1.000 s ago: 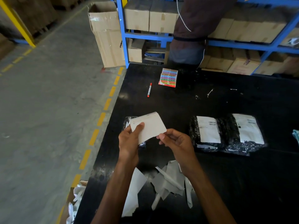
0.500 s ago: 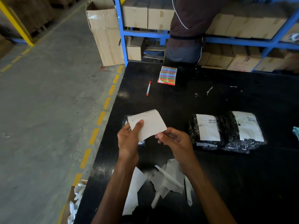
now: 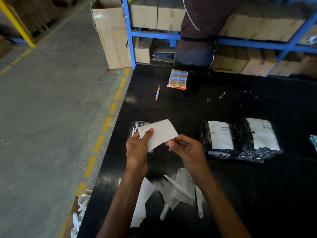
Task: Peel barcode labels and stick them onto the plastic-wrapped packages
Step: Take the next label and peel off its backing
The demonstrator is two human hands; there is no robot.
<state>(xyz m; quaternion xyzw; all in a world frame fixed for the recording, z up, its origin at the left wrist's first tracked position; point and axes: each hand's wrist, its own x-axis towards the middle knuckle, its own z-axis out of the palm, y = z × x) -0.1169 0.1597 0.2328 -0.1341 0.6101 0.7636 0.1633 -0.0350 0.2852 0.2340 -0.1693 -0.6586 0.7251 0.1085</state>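
Observation:
Above the black table (image 3: 197,107), my left hand (image 3: 138,152) holds a white label sheet (image 3: 159,133), thumb pressed on its face. My right hand (image 3: 187,152) pinches the sheet's lower right corner with curled fingers. Under the sheet lies a plastic-wrapped package (image 3: 137,126), mostly hidden by the sheet and my left hand. To the right lie two dark plastic-wrapped packages, one (image 3: 217,136) with a white barcode label and another (image 3: 257,136) beside it, also labelled.
Peeled backing papers (image 3: 178,188) litter the table near me. A red marker (image 3: 157,93) and a coloured sticker pack (image 3: 178,79) lie farther back. A person (image 3: 200,31) stands at the blue shelving (image 3: 130,31) with cardboard boxes. A scrap-filled box (image 3: 77,213) sits at the table's left corner.
Both hands keep their hold on the label sheet. The view shifted slightly; nothing else moved.

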